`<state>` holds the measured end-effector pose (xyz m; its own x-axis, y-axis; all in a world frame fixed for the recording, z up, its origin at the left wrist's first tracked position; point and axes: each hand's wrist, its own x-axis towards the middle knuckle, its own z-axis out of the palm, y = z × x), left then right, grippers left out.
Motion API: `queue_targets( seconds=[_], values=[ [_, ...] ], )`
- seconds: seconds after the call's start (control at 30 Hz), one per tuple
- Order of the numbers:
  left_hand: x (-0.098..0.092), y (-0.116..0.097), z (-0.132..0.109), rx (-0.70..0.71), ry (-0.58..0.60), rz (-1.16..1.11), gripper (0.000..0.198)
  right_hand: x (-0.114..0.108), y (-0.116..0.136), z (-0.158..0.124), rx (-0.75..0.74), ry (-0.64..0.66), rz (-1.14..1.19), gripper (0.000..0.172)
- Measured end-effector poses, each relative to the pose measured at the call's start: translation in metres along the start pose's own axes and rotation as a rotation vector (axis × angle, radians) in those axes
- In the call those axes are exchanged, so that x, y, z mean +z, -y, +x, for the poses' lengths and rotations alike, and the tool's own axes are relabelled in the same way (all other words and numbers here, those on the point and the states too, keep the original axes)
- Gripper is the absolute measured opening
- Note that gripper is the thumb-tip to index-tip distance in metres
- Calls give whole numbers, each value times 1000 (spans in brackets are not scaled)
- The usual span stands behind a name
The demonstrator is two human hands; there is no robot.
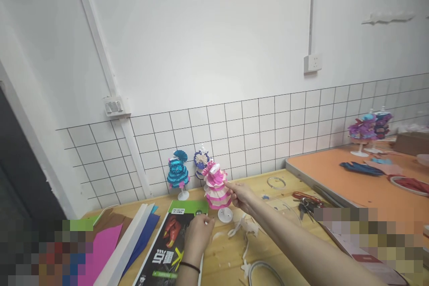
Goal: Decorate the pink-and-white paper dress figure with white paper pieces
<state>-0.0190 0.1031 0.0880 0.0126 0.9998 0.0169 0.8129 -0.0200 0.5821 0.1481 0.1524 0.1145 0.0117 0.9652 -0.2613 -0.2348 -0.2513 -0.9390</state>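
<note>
Found right hand [239,194] at pink pleated dress [217,190], left hand [200,232] over black packet [169,243]; could not tell either grip. Feared toppled dress if tugged sideways.

Tiered pink-and-white dress [217,191], tilted, on a round-based white stand [225,215]

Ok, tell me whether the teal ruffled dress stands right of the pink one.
No, the teal dress stands left of the pink dress.

The person wears a thin, dark, rounded band [190,267] around the wrist just behind the left hand [199,232], and the right forearm [291,234] beside that hand is bare.
</note>
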Motion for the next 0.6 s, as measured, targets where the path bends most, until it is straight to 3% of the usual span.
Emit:
queue_targets(
  seconds=[0.17,0.27,0.37,0.43,0.53,0.6],
  values=[
    [0,5,2,4,-6,18,25,-22,-7,-22,-124,-18,-155,37],
    [0,6,1,6,-7,31,24,-43,-22,-52,-214,60,-331,38],
    [0,4,0,11,0,48,22,-62,-47,-87,-277,143,-519,30],
    [0,0,-2,21,11,61,19,-71,-71,-106,-327,158,-652,16],
    [4,-12,-7,77,52,72,16,-78,-111,-117,-617,222,-1337,14],
    [11,-21,-14,150,104,70,19,-81,-137,-114,-783,152,-1598,17]
  ],
)
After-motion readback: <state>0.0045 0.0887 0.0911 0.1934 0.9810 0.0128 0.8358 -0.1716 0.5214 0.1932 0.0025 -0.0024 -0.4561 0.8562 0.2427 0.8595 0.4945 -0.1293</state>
